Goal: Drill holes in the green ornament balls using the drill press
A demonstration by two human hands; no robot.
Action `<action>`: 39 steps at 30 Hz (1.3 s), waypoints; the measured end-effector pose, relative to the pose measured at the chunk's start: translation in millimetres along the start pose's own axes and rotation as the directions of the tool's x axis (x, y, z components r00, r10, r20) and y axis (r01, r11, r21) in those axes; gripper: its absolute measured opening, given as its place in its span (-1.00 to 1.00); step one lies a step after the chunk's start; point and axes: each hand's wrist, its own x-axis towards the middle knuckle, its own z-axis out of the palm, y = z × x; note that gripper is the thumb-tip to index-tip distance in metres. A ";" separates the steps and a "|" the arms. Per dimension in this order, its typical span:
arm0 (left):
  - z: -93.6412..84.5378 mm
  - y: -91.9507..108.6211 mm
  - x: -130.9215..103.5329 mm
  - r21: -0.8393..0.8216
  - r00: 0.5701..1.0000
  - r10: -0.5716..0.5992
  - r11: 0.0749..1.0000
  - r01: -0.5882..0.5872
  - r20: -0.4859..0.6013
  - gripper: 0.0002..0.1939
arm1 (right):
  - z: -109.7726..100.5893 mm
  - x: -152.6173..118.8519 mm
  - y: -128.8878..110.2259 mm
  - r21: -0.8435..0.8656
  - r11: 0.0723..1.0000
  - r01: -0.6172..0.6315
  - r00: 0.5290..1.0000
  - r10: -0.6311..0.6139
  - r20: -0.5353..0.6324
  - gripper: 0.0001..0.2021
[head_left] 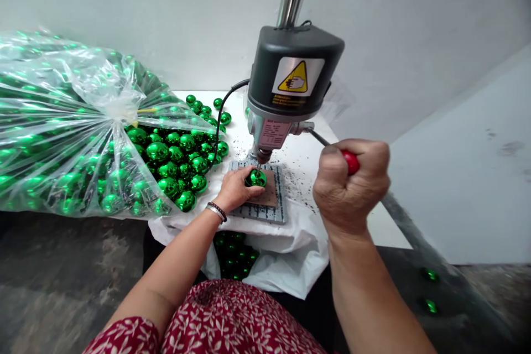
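Grasping shiny green sphere [258,178] on flat brown board [269,194] with left fingers [254,191]; clenching right fingers [371,152] around glossy red knob [350,162].

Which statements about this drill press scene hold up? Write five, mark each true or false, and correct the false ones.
1. The left hand holds a green ball below the chuck. True.
2. The right hand grips a blue knob. False: it grips a red knob.
3. A clear plastic bag with many green balls lies left of the drill press. True.
4. The warning label has a round sign. False: the sign is triangular.
5. Dark specks dot the white tabletop. True.
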 end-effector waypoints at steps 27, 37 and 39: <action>-41.3 -17.1 -48.7 -0.245 0.986 0.148 0.961 -0.124 0.080 -0.42 | 22.4 78.6 -14.6 0.078 0.971 -0.228 0.974 0.226 0.032 -0.91; -99.3 -24.4 50.6 0.576 0.925 -0.335 0.727 0.375 -0.179 -0.62 | 19.1 79.4 -15.3 0.097 0.961 -0.259 0.965 0.253 0.063 -0.86; -101.5 -23.6 63.4 0.606 0.896 -0.432 0.687 0.402 -0.105 -0.61 | 18.4 80.1 -17.3 0.082 0.959 -0.273 0.960 0.267 0.080 -0.85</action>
